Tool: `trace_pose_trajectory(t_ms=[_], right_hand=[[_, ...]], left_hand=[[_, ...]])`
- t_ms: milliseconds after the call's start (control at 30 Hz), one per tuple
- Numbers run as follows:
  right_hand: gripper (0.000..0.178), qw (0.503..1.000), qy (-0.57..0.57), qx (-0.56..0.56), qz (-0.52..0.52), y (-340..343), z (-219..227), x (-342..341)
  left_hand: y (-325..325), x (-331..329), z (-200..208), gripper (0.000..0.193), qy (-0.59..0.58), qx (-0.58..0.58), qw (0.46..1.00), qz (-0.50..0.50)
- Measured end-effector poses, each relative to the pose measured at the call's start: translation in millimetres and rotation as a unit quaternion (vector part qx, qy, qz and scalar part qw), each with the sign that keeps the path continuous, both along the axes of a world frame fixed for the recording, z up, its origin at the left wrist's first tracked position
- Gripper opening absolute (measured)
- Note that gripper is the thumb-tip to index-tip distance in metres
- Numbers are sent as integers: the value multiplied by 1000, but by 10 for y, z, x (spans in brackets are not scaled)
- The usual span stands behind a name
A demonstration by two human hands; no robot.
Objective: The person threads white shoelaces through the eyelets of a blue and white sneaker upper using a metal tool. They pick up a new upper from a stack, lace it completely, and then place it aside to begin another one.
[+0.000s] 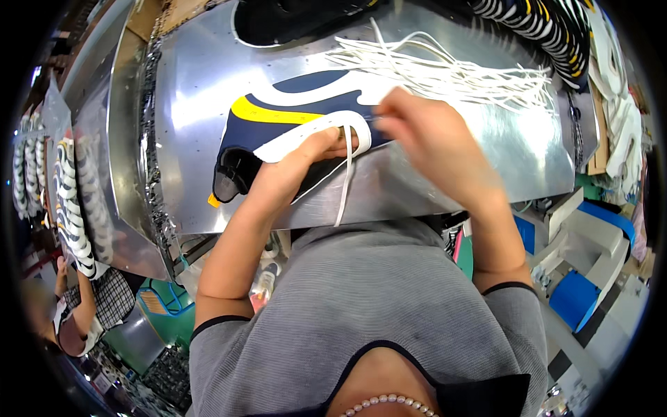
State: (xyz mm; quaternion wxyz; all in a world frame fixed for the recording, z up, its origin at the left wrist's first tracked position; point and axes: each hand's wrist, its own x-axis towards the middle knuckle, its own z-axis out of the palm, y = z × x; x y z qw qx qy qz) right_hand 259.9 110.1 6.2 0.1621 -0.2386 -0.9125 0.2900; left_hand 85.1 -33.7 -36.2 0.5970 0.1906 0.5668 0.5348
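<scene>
Your left hand (295,167) lies flat on the shoe upper (292,125), a navy piece with a yellow stripe and white trim, which sits on the metal worktable (194,90) toward its near edge, left of centre. The left fingers are curled loosely around the white collar band and press it down; they pin the piece rather than grip it. Your right hand (424,135) is just beside the left, over the upper's right end, with fingertips closed in a pinch on a white lace (345,184). One end of that lace hangs over the near edge of the worktable, and the other end runs up under the fingers, where you cannot see how far it is threaded. A loose bundle of white laces (445,69) lies fanned toward the far right corner. A second dark upper (292,21) rests at the far edge, and striped uppers (549,28) are stacked beyond the far right corner. Judgement: the step in hand looks like lacing or tying the single lace through the collar end of the upper. The next move likely calls for a steady left hand so the piece does not slide on the slick metal, and a firm pinch to draw the lace without dragging the hanging tail off the edge.
</scene>
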Motion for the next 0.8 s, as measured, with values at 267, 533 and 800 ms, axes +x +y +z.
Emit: trace_pose_trajectory(t_ms=[267,533,800], right_hand=[[46,871,162,-439,-147,48,-495,-133],[42,863,201,-423,-190,155,-460,-329],[20,810,191,-531,-160,-120,-559,-48]], left_hand=[[16,-96,130,30,157,3,986,48],[12,-453,65,34,356,54,931,-54],[-114,-203,252,21,686,75,722,-44]])
